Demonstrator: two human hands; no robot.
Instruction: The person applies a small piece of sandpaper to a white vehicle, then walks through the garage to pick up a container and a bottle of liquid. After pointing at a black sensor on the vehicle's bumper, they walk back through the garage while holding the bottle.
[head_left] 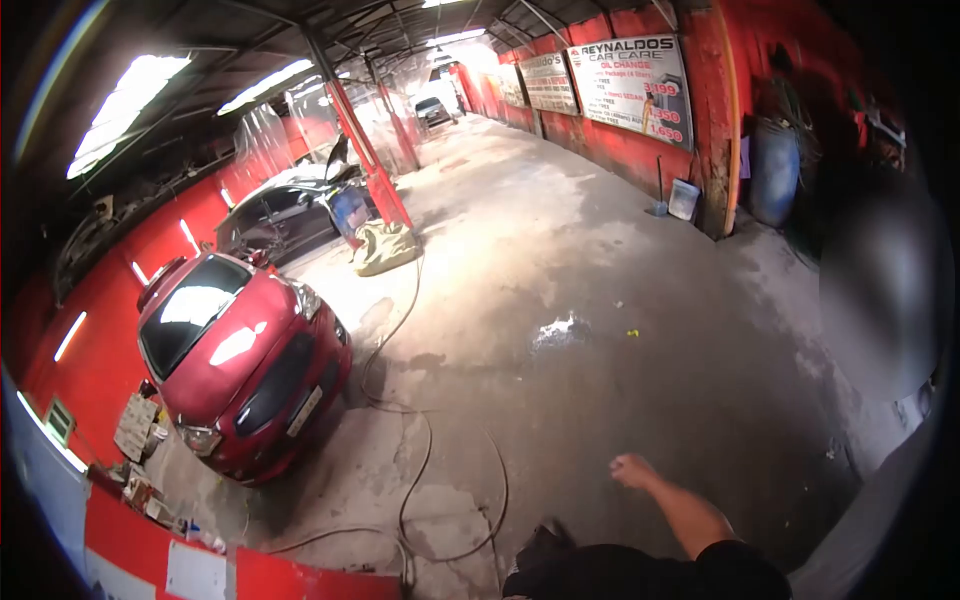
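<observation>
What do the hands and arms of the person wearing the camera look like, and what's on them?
Only the right hand shows. It's bare: no glove, and I see no watch or band at the wrist. The forearm is bare too, up to a short, plain black sleeve. The left hand is out of the picture, so I can't tell about that one.

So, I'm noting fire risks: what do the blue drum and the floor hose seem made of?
The blue drum looks like plastic with a dull finish: rounded, cloudy blue sides, though painted metal is possible. The hose looks like rubber or flexible plastic, fairly matt; it lies in loose, smooth curves.
</observation>
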